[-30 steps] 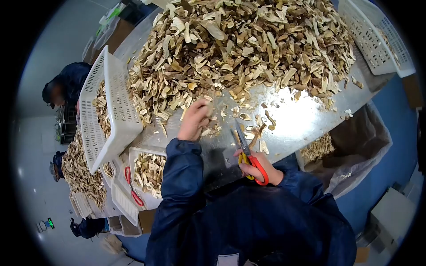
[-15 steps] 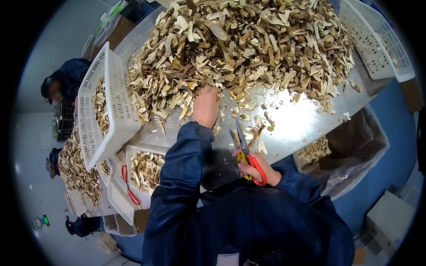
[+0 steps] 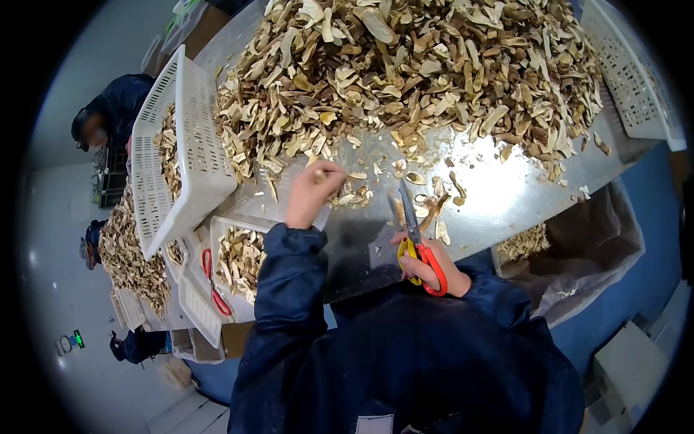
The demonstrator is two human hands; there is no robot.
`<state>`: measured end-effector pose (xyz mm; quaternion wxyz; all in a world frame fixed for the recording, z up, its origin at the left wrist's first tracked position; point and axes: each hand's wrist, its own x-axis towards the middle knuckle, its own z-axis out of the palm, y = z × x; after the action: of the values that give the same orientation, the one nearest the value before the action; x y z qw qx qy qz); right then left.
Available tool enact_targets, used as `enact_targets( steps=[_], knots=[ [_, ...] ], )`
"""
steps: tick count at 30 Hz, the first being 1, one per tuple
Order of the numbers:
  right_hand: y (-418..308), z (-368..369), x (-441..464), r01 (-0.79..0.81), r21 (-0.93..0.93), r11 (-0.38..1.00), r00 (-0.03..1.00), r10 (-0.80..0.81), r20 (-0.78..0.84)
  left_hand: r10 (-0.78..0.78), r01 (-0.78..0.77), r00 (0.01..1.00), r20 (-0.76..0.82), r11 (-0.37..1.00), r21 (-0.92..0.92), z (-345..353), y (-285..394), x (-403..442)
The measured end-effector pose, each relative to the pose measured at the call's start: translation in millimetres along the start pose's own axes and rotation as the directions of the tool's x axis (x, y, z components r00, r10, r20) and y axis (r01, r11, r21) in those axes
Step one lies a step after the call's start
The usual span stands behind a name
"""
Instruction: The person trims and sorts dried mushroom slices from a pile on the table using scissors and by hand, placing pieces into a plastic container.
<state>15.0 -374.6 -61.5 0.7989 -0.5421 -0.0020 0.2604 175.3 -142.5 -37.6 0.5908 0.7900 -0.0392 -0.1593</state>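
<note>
My left hand (image 3: 312, 194) is over the metal table, just in front of a big heap of dried mushroom slices (image 3: 405, 79). Its fingers are curled into a pinch, and a small pale mushroom slice (image 3: 320, 175) shows between them. Scissors (image 3: 410, 210) with red and yellow handles are gripped in my right hand (image 3: 444, 271), low at the table's near edge. Their blades point away from me, beside a few loose slices (image 3: 434, 210). A small scatter of pieces (image 3: 353, 194) lies just right of my left hand.
White perforated baskets stand left (image 3: 195, 137) and right (image 3: 629, 79) of the heap. A white tray of slices (image 3: 241, 257) and red-handled scissors (image 3: 210, 278) lie to the left. A lined bin (image 3: 600, 253) is at the right. Co-workers (image 3: 116, 108) are at the far left.
My left hand has drawn back from the heap's edge toward the left, pinching a slice. My right hand keeps hold of the scissors. The whole view has shifted slightly.
</note>
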Motion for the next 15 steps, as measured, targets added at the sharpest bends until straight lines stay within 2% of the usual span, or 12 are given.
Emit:
enact_targets(
  steps=[1, 2, 3, 6, 7, 10, 11, 12, 15],
  knots=[
    [0.2, 0.2, -0.3, 0.005, -0.006, 1.000, 1.000, -0.005, -0.004, 0.181, -0.174, 0.984, 0.009, 0.932, 0.318, 12.6, 0.1, 3.6],
    [0.4, 0.0, -0.9, 0.008, -0.011, 1.000, 1.000, -0.008, -0.009, 0.343, -0.318, 0.936, 0.074, 0.739, 0.595, 24.3, 0.6, 5.8],
    [0.4, -0.4, -0.8, 0.005, -0.021, 1.000, 1.000, -0.005, -0.011, 0.207, -0.222, 0.973, 0.103, 0.712, 0.666, 32.5, 14.4, 6.4],
    [2.2, -0.9, -1.3, -0.003, -0.034, 0.999, 1.000, 0.002, -0.012, 0.223, -0.254, 0.962, 0.156, 0.531, 0.809, 38.4, 8.3, 12.4],
    [2.8, -1.1, -1.0, -0.002, -0.031, 1.000, 1.000, 0.001, -0.011, 0.214, -0.252, 0.963, 0.163, 0.505, 0.825, 36.1, 5.5, 15.0],
    [1.0, -0.8, -1.7, 0.001, 0.010, 1.000, 1.000, -0.001, -0.020, 0.256, -0.247, 0.965, 0.063, 0.792, 0.558, 15.3, 14.3, 7.5],
    [0.5, 0.1, -1.6, 0.002, 0.033, 0.999, 1.000, -0.001, -0.015, 0.170, -0.129, 0.984, -0.043, 0.865, 0.486, 4.7, 21.2, -5.1],
    [0.3, 0.2, 0.1, 0.003, 0.050, 0.999, 1.000, -0.002, -0.014, 0.097, -0.042, 0.990, -0.099, 0.891, 0.451, -11.4, 23.6, -18.9],
    [12.4, -4.8, 2.4, 0.011, 0.084, 0.996, 1.000, -0.013, 0.017, 0.108, 0.063, 0.943, -0.316, 0.873, 0.484, -67.4, 4.1, -70.9]
  ],
)
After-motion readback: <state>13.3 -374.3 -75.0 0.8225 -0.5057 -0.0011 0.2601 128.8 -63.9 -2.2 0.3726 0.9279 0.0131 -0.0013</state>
